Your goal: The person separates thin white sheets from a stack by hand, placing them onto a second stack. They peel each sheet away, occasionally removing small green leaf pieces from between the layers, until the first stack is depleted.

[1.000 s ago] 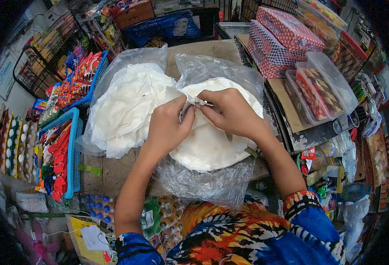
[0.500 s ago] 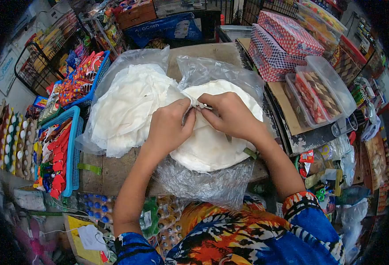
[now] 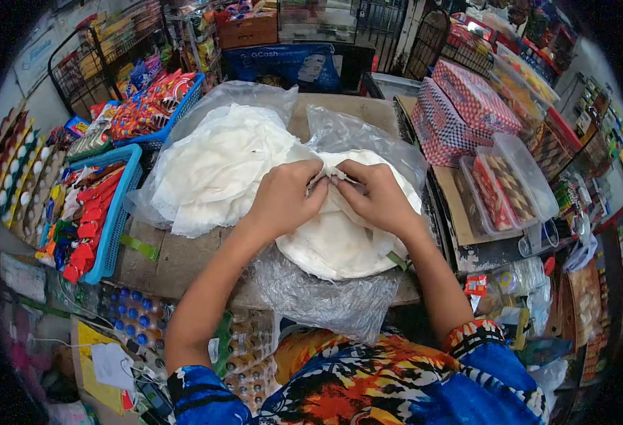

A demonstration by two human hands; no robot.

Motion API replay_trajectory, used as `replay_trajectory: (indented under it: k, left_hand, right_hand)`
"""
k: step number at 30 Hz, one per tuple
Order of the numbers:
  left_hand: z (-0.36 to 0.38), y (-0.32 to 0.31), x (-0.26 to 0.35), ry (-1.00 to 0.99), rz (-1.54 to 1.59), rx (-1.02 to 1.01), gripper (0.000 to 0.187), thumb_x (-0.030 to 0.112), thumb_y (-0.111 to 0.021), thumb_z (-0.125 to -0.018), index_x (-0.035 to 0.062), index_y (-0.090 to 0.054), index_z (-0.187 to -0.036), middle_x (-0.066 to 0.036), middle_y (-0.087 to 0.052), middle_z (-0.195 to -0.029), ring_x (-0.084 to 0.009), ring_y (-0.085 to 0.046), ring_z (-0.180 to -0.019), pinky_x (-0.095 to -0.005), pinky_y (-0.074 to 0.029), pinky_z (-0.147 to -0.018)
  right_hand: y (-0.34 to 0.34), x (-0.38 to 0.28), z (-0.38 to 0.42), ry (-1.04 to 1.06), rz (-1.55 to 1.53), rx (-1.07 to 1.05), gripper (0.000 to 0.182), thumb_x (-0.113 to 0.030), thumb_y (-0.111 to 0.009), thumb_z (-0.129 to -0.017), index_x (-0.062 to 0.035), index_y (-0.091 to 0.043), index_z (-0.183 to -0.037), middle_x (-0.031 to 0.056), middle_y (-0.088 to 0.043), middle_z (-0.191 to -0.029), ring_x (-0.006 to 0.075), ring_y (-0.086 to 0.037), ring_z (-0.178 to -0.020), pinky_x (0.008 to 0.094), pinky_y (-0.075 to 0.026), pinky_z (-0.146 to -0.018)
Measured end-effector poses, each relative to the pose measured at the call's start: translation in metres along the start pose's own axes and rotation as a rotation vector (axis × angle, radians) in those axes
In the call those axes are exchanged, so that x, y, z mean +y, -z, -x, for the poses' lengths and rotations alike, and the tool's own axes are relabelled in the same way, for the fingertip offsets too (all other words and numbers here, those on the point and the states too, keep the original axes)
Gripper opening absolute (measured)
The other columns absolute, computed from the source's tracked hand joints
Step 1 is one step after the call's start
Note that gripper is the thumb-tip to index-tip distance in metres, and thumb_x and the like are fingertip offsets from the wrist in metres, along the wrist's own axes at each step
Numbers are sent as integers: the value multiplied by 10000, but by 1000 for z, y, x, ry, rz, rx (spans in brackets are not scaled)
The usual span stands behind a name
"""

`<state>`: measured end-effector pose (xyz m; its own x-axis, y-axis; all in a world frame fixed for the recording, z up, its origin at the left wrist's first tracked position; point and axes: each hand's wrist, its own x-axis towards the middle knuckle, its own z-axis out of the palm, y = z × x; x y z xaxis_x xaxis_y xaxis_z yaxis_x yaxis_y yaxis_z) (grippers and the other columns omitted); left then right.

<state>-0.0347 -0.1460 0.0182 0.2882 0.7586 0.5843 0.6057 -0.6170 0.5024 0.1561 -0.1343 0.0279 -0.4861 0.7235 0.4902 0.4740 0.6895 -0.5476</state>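
A round stack of thin white sheets lies on clear plastic on the table. To its left, a loose, crumpled pile of similar sheets rests on another clear plastic bag. My left hand and my right hand meet above the round stack's upper part. The fingers of both are pinched on the edge of a white sheet, nearly touching each other. Part of that sheet is hidden behind the fingers.
Blue baskets of snack packets stand at the left, near egg trays. Checkered boxes and clear plastic containers are at the right. A green strip lies on the wooden table.
The camera view has tilted and shifted slightly. Both hands remain pinched on the white sheet, with their fingertips now closer together.
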Motion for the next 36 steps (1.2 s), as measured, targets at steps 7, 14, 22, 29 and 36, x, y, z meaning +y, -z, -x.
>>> replay_trajectory:
  k: [7, 14, 22, 29, 36]
  left_hand:
    - [-9, 8, -10, 244, 189, 63, 196, 167, -637, -795, -19, -656, -854, -167, -655, -720, -245, -627, -625, -331, -486, -623]
    - [-7, 2, -17, 294, 421, 61, 182, 128, -578, -874, -30, -632, -945, -95, -656, -783, -126, -596, -723, -273, -463, -691]
    - [-1, -5, -19, 453, 783, -44, 248, 119, -558, -908, -14, -573, -1117, -77, -647, -947, -103, -584, -849, -246, -453, -745]
    - [-3, -3, 15, 300, 418, -16, 211, 174, -599, -897, -31, -627, -933, -120, -655, -764, -132, -610, -734, -286, -471, -652]
    - [0, -6, 12, 223, 318, 75, 207, 165, -603, -915, -4, -562, -803, 4, -521, -645, -54, -449, -649, -265, -383, -570]
  right_hand:
    - [14, 19, -7, -213, -70, 314, 191, -119, -639, -841, 48, -652, -933, 229, -656, -782, 309, -640, -658, 372, -482, -633]
    - [20, 8, -6, -277, -210, 249, 242, -162, -656, -861, 46, -671, -984, 211, -685, -838, 220, -653, -730, 326, -490, -687]
    - [4, 13, -6, -260, -325, 178, 205, -104, -601, -876, 9, -652, -1039, 102, -681, -871, 155, -623, -797, 286, -473, -708]
    - [4, 9, -7, -497, -980, 89, 150, -69, -541, -836, -32, -639, -944, -5, -581, -845, 70, -513, -765, 228, -413, -676]
    - [0, -1, -8, -318, -565, 216, 176, -138, -686, -810, -23, -647, -938, 13, -626, -816, 82, -561, -786, 245, -440, -711]
